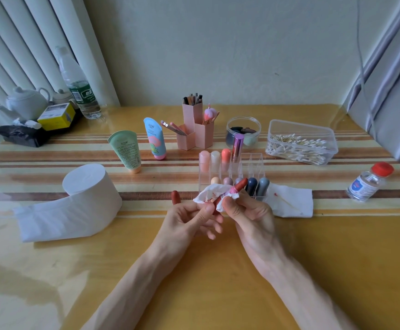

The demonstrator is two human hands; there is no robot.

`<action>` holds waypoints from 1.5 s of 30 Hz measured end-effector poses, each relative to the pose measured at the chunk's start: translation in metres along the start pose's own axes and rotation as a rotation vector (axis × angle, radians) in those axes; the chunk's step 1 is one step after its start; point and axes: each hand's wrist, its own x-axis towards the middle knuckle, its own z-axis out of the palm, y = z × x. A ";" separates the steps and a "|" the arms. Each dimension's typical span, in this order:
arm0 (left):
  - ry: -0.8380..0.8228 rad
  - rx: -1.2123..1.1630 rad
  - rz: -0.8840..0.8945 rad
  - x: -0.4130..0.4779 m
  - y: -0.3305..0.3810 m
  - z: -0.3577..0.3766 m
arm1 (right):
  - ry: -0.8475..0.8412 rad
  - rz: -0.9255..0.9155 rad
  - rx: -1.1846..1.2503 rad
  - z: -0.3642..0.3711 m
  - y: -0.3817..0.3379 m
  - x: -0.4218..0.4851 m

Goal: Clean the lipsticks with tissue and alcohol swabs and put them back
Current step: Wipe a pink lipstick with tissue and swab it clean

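My left hand [189, 220] pinches the lower end of an open red lipstick [239, 185] that points up and to the right. My right hand [246, 210] pinches a crumpled white tissue [208, 194] wrapped around the lipstick's middle. The tissue shows red smears. The lipstick's red cap [175, 196] stands upright on the table just left of my left hand. Behind my hands is a clear acrylic lipstick organizer [253, 163] holding several lipsticks in pastel, purple and dark caps. A flat tissue [292, 202] with a used cotton swab [287, 201] lies to the right.
A toilet paper roll [89, 186] with a loose tail lies at the left. An alcohol bottle [368, 182] with a red cap stands at the right. Behind are a cotton swab box [301, 141], a clear jar [243, 132], pink brush holders [194, 129] and two tubes [125, 151].
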 end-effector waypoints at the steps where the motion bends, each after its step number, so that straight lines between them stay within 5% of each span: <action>1: 0.022 0.005 0.035 0.000 -0.001 0.000 | -0.001 -0.001 -0.006 0.002 -0.001 0.000; 6: 0.152 0.163 0.250 0.001 -0.008 0.001 | 0.016 -0.006 -0.021 0.002 0.000 0.003; 11: 0.032 -0.028 0.064 0.000 -0.002 0.000 | 0.011 -0.015 -0.057 -0.004 0.001 0.002; 20: 0.192 0.126 0.286 -0.001 -0.010 0.004 | 0.045 -0.025 -0.039 0.001 -0.002 0.000; 26: 0.065 0.026 0.130 -0.002 -0.004 -0.002 | 0.040 -0.015 -0.089 -0.003 -0.001 0.000; 34: 0.207 0.127 0.266 0.001 -0.012 0.000 | 0.076 -0.041 -0.038 0.000 0.000 0.002; 41: 0.062 0.086 0.143 -0.002 -0.003 0.002 | 0.066 -0.037 -0.116 -0.004 0.003 0.001; 45: 0.147 0.086 0.198 -0.001 -0.006 0.000 | 0.079 -0.043 -0.105 -0.003 0.003 0.001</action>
